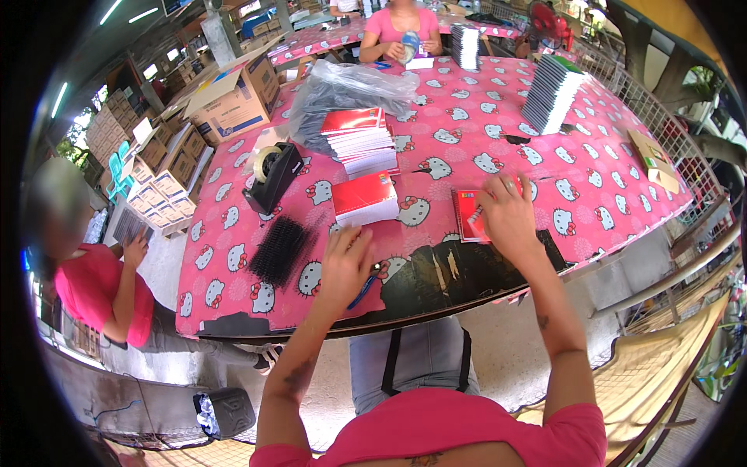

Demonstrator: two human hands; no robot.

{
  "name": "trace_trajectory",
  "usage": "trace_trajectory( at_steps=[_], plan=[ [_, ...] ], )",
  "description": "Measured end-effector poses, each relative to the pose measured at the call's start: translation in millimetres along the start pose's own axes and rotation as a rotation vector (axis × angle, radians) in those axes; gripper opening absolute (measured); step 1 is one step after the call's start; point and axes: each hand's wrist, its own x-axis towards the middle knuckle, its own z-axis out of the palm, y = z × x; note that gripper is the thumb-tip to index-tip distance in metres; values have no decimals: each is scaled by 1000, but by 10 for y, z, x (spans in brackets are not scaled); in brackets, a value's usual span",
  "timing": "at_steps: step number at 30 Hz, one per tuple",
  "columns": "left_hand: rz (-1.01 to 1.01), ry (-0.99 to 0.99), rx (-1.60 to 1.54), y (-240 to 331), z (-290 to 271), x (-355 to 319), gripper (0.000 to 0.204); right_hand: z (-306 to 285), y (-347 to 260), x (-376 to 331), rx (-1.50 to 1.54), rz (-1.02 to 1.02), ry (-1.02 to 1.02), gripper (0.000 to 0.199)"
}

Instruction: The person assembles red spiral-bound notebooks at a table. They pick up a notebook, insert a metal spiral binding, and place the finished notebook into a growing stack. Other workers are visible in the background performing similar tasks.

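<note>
My right hand (506, 216) is over a small red notebook (467, 204) lying flat near the table's front edge, its fingers bent and its thumb against the cover. The palm hides the notebook's right part. My left hand (348, 253) is in front of a short stack of red-covered notebooks (364, 198), fingers loosely bent and apart, with nothing visible in them. Whether it touches the stack I cannot tell. Beside that hand lies a blue tool (362, 292), partly hidden by my wrist. Behind the short stack stands a taller pile of red notebooks (359, 144).
Left of the stacks are a black tape dispenser (274, 177) and a bunch of black binding coils (282, 251). Farther back sit grey plastic wrap (342, 97), a cardboard box (237, 97) and tall notebook stacks (552, 93). Co-workers are at left (109, 288) and across (401, 31).
</note>
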Motion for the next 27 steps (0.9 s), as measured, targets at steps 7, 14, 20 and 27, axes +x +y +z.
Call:
trace_trajectory(
  at_steps=[7, 14, 20, 27],
  plan=[
    [177, 10, 129, -476, 302, 571, 26, 1251, 318, -257, 492, -12, -325, 38],
    [263, -38, 15, 300, 83, 241, 27, 536, -549, -360, 1228, 209, -7, 57],
    [27, 66, -12, 306, 155, -89, 28, 880, -717, -946, 1387, 442, 3, 40],
    [-318, -33, 528, -930, -79, -522, 14, 761, -951, -861, 1692, 555, 33, 33]
  ],
)
